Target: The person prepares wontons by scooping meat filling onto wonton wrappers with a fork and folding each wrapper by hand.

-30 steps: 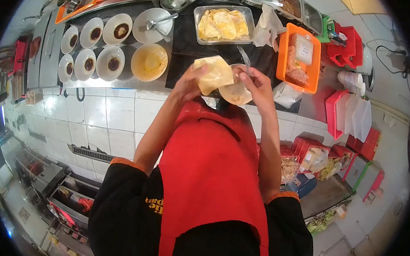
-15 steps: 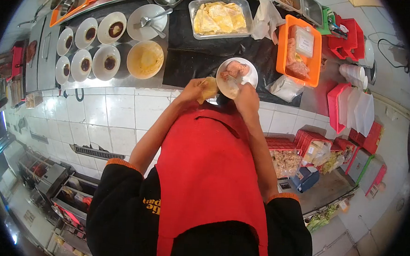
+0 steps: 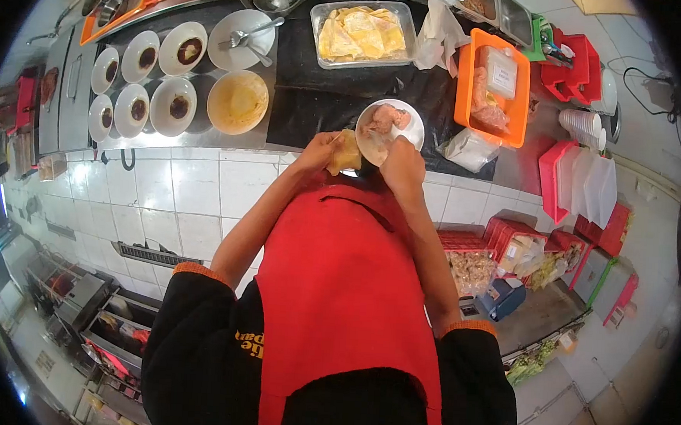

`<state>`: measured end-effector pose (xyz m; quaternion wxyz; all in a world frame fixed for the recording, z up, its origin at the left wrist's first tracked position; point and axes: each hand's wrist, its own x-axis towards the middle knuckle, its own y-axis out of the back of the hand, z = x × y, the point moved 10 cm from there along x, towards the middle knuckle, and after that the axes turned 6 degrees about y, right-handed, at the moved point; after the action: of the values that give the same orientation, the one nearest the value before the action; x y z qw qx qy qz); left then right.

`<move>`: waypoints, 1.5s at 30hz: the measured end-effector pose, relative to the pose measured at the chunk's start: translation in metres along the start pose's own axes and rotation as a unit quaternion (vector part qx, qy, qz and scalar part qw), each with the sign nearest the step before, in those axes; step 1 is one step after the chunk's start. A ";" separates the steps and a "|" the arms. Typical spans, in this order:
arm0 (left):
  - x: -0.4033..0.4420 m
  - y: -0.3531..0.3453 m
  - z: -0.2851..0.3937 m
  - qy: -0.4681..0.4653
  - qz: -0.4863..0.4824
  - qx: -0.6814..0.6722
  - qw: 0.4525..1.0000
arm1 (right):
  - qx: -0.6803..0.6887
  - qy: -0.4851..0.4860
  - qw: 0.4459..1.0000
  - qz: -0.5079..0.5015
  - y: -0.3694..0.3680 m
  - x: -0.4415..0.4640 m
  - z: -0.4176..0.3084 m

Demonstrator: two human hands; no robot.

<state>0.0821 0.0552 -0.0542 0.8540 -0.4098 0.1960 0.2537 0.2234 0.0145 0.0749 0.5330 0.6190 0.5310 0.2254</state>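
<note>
My left hand (image 3: pixel 322 148) pinches the edge of a thin yellow wonton-type wrapper (image 3: pixel 346 154), which hangs at the counter's front edge. Just right of it is a white bowl (image 3: pixel 416 129) with pink minced meat (image 3: pixel 387 119) inside. My right hand (image 3: pixel 403 160) is closed at the bowl's near rim, around a utensil whose pale flat end (image 3: pixel 376 143) dips into the bowl; its exact kind is unclear. Farther back, a clear plastic tray (image 3: pixel 314 32) holds a stack of more yellow wrappers (image 3: pixel 363 33).
To the left stand several white bowls (image 3: pixel 157 120) with dark sauce, a yellow-stained bowl (image 3: pixel 238 103), and a bowl with a fork and spoon (image 3: pixel 251 37). At right, an orange tub (image 3: pixel 460 103) holds packed food beside a plastic bag (image 3: pixel 471 152). Paper cups (image 3: pixel 582 127) lie beyond.
My right hand has shifted slightly up and left at the bowl, with the utensil. The wrapper in my left hand now faces the camera more broadly. The whole view has drifted a little.
</note>
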 end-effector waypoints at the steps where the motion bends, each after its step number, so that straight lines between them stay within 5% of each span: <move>1: 0.001 0.001 0.001 -0.001 0.012 -0.001 1.000 | -0.009 -0.010 1.000 -0.002 -0.004 0.004 0.004; 9: -0.030 -0.002 0.034 0.003 0.016 -0.003 1.000 | 0.004 0.015 1.000 -0.008 0.019 -0.014 0.027; 11: -0.041 -0.001 0.049 -0.012 0.013 0.021 1.000 | 0.192 0.103 0.976 0.014 0.032 -0.019 0.029; 13: -0.054 -0.015 0.064 -0.030 -0.036 -0.111 0.993 | 0.266 0.082 0.960 0.021 0.060 -0.026 0.021; 17: -0.047 -0.033 0.071 -0.045 -0.111 -0.130 0.984 | 0.419 0.079 0.899 0.104 0.084 -0.032 0.015; 27: -0.046 -0.070 0.114 -0.099 -0.090 -0.152 0.979 | 0.331 0.118 0.903 0.246 0.104 -0.031 0.011; 30: -0.055 -0.077 0.132 -0.114 -0.070 -0.120 0.984 | 0.398 0.063 0.892 0.206 0.102 -0.036 0.031; 34: -0.053 -0.086 0.138 -0.152 -0.074 -0.030 0.985 | 0.433 0.133 0.876 0.166 0.124 -0.038 0.002; 36: -0.058 -0.094 0.140 -0.140 -0.072 -0.025 0.987 | 0.329 0.101 0.930 0.128 0.129 -0.032 -0.009; 45: -0.054 -0.095 0.145 -0.142 -0.080 0.050 0.985 | 0.526 0.068 0.845 0.060 0.105 -0.014 0.023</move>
<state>0.1139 0.1057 0.1179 0.9102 -0.3402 0.0517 0.2304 0.2820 0.0063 0.1659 0.0749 0.8203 0.5669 -0.0146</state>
